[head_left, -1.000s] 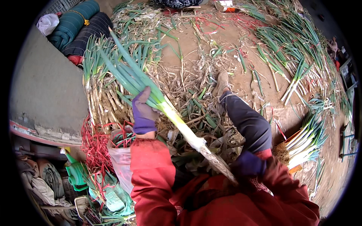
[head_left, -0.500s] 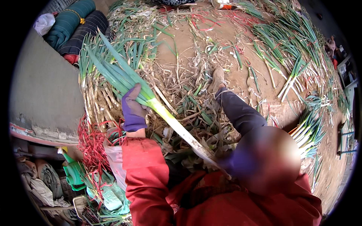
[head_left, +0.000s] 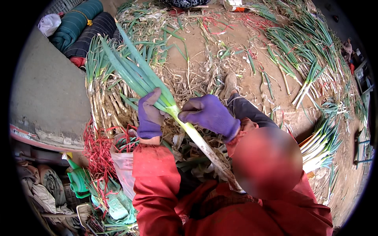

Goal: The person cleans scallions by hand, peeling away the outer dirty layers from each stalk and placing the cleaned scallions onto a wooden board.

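Head view: from where I stand, a round blurred patch [head_left: 267,163] covers most of the right forearm, so that sleeve can only be made out near the cuff and up by the shoulder. The low end of the long green onion [head_left: 201,141] runs down beside that blur toward the lap, and I can't quite tell what it rests against. Something dark and patterned [head_left: 185,3] is cut off by the top edge, and the fisheye rim swallows the corners.

Both hands wear purple gloves. The left hand [head_left: 150,114] is wrapped round the onion at the base of its green leaves, thumb uppermost, the other fingers partly out of sight; its red sleeve [head_left: 155,169] rises from the lower edge, with a strip of bare wrist showing. The right hand [head_left: 212,116] reaches in from the other side, knuckles up, thumb and fingertips pinching at the pale neck just below. The onion slants between them, leaves up and to the left, over the dry leaf litter [head_left: 189,80].

A grey slab [head_left: 51,90] bounds the left side, with red ties [head_left: 98,151] by its near corner. Ahead, past the shoe [head_left: 230,83], brown floor [head_left: 240,43] shows between the piles; a bundle of onions [head_left: 321,145] lies off to the right, well apart from the hands.
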